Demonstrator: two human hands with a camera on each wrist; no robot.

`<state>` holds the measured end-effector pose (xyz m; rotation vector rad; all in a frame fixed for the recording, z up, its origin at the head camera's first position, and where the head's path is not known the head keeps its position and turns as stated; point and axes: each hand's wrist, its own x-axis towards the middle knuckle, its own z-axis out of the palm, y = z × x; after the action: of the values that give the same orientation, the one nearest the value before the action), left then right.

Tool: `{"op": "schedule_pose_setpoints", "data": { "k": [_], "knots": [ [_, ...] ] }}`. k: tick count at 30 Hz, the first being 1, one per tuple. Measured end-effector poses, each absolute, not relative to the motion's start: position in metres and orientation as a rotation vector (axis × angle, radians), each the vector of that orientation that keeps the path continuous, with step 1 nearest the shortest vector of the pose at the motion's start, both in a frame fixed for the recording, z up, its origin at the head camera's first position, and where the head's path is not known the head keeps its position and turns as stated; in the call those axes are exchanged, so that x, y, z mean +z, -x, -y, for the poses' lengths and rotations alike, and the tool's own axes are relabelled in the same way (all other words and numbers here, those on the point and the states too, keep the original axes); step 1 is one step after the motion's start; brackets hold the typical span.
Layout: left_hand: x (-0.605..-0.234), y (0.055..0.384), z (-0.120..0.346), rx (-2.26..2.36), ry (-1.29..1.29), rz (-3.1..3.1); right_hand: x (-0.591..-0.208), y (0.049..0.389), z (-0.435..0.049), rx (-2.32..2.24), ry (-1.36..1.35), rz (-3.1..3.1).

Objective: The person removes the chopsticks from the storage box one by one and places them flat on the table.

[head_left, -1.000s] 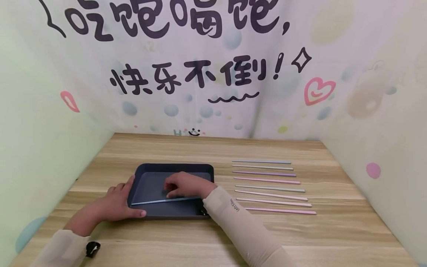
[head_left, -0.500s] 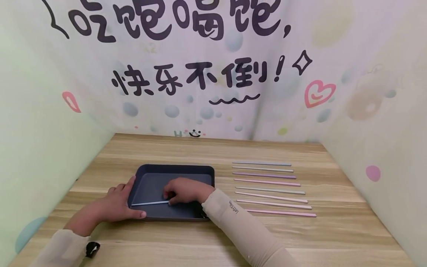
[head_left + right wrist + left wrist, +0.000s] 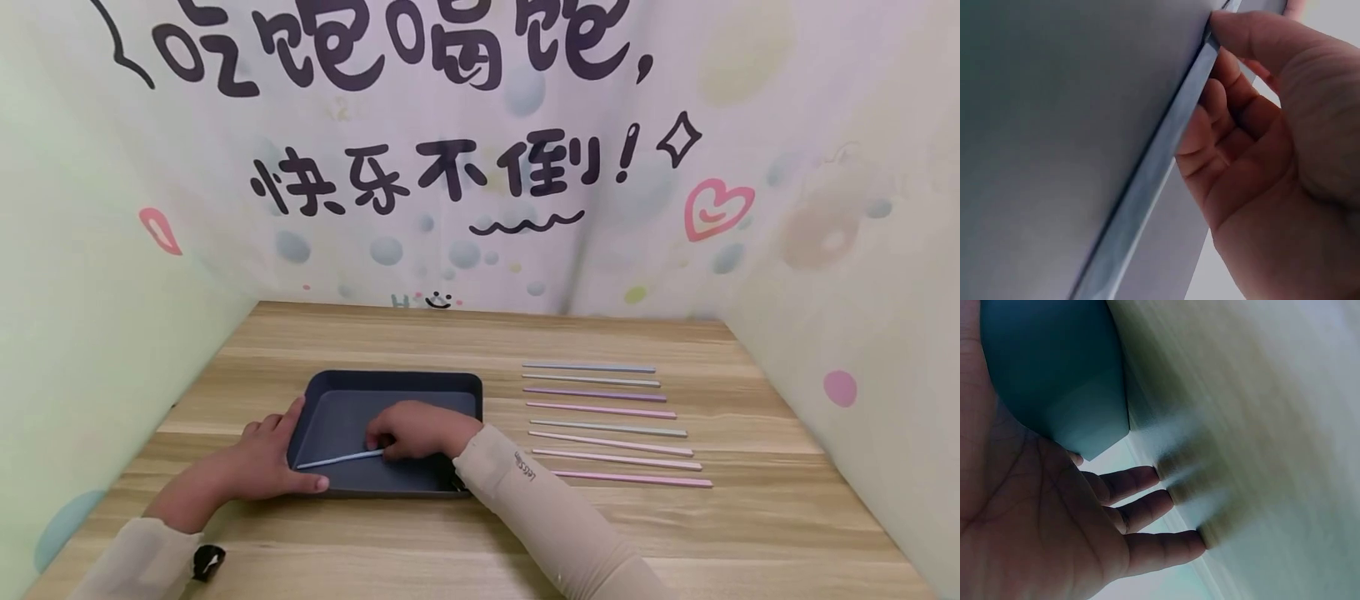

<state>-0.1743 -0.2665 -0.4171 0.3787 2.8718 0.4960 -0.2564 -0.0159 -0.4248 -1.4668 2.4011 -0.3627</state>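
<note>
A dark blue-grey tray (image 3: 337,417) sits on the table, left of the middle. Inside it lies a light blue chopstick (image 3: 341,459), slanted, its thin end near the tray's left wall. My right hand (image 3: 420,429) reaches into the tray and pinches this chopstick between thumb and fingers. In the right wrist view the thumb (image 3: 1241,31) presses on the chopstick (image 3: 1160,156), its other fingers curled below. My left hand (image 3: 258,458) rests against the tray's left side, thumb along the front corner. The left wrist view shows its fingers (image 3: 1141,509) extended, tips at the tabletop, palm beside the tray wall (image 3: 1060,381).
Right of the tray, several chopsticks lie roughly parallel in a column, among them a blue one (image 3: 588,367), a purple one (image 3: 592,393) and a pink one (image 3: 637,479). A printed cloth wall (image 3: 450,208) stands behind the wooden table (image 3: 450,542).
My right hand has lowered from just above the chopstick and taken hold of it. The chopstick's left end has shifted slightly toward the front. My left hand has stayed at the tray.
</note>
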Motion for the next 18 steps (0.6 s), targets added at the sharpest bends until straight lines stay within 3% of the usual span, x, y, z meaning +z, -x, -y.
{"op": "schedule_pose_setpoints", "data": {
  "k": [18],
  "knots": [
    [-0.4153, 0.1738, 0.265, 0.501, -0.359, -2.856, -0.4221, 0.2599, 0.0113, -0.44, 1.523, -2.461]
  ]
}}
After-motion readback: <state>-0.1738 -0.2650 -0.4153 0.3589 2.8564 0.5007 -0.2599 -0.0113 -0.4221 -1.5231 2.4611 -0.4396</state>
